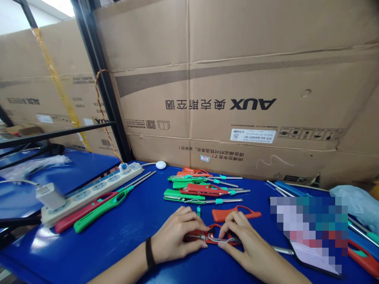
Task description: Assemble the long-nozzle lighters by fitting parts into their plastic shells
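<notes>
An opened red long-nosed lighter (212, 238) lies low over the blue table, its inner parts and a white wire showing. My left hand (177, 233) grips the handle end, thumb and fingers closed round it. My right hand (244, 242) pinches near the trigger loop and the wire; its metal tube (282, 250) sticks out to the right beneath that hand. Just beyond my hands is a loose red half-shell (233, 213), with a small teal trigger piece (198, 212) to its left. Behind them sit several opened green and red lighters (185, 196) with wires and teal triggers in place.
At the left stands a white power strip (83, 194) with a plugged-in charger (52, 196). Beside it lie a red and a green closed lighter (100, 212). A dark-edged flat device (318, 256), partly pixelated, is at the right. Cardboard (207, 146) walls off the back.
</notes>
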`<state>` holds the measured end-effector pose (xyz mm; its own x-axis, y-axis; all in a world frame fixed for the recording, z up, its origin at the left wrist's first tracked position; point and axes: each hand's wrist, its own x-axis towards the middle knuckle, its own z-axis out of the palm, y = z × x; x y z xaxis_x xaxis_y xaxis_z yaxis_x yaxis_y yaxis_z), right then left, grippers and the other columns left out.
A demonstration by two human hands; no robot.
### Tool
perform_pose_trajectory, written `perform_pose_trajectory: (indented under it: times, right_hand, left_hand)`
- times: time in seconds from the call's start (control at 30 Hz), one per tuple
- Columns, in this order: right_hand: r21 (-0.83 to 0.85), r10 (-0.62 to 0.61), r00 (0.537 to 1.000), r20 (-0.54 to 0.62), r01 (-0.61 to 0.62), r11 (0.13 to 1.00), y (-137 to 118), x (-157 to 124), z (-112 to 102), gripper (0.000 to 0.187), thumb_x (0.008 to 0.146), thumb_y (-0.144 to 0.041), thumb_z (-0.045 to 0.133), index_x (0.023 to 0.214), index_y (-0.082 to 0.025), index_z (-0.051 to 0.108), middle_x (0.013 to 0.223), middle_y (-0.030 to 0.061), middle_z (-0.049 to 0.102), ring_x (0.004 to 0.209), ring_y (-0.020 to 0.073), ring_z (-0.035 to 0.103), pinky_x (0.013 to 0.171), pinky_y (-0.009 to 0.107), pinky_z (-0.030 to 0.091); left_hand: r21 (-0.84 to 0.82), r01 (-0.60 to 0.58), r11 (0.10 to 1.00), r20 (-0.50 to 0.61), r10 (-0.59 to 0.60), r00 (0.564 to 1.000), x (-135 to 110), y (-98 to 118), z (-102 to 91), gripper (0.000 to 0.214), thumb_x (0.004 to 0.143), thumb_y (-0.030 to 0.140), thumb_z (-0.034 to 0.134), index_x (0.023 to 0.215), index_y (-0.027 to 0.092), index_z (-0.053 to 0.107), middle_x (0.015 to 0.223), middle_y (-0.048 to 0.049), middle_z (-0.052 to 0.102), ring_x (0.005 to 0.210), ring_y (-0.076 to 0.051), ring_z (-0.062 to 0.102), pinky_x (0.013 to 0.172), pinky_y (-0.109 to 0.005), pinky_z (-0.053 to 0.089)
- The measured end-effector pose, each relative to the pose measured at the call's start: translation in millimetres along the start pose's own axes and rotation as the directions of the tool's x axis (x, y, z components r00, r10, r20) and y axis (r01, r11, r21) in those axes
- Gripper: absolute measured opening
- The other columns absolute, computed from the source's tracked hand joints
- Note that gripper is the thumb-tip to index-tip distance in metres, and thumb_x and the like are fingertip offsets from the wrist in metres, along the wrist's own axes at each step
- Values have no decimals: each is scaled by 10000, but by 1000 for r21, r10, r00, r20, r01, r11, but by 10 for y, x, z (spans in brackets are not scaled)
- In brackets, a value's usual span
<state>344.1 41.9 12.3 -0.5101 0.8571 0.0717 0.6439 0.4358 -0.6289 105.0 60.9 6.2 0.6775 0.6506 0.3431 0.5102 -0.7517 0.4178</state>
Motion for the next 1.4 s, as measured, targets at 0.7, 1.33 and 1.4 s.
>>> perform_pose_trajectory:
  times: [0.7, 1.33, 1.4]
  right_hand:
    - [-51, -47, 999, -6, 47, 998, -57, -13, 22, 10, 909, -241, 505, 906, -250, 507, 970, 13, 517, 995, 201, 526, 963, 447, 402]
    - [-153, -107, 994, -28, 101, 983, -15, 12, 30, 53, 875, -192, 589, 854, -238, 573, 905, -2, 574, 893, 188, 560, 821, 342, 448]
    - [-210, -132, 991, -18, 125, 970, -1, 10, 31, 58, 886, -192, 577, 841, -228, 585, 895, 8, 586, 880, 194, 568, 775, 330, 460]
  left_hand:
    - [1, 63, 998, 6, -63, 998, 16, 149, 90, 99, 852, 234, 609, 937, 201, 570, 1045, -48, 566, 910, -200, 510, 831, -311, 421]
    - [25, 15, 1000, 3, -15, 1000, 16, 168, 91, 39, 868, 214, 576, 906, 212, 583, 1024, -45, 562, 905, -190, 516, 815, -285, 426]
    - [49, 15, 999, -22, -14, 1000, 8, 148, 96, 50, 868, 245, 593, 905, 211, 589, 989, -37, 582, 875, -182, 530, 785, -275, 429]
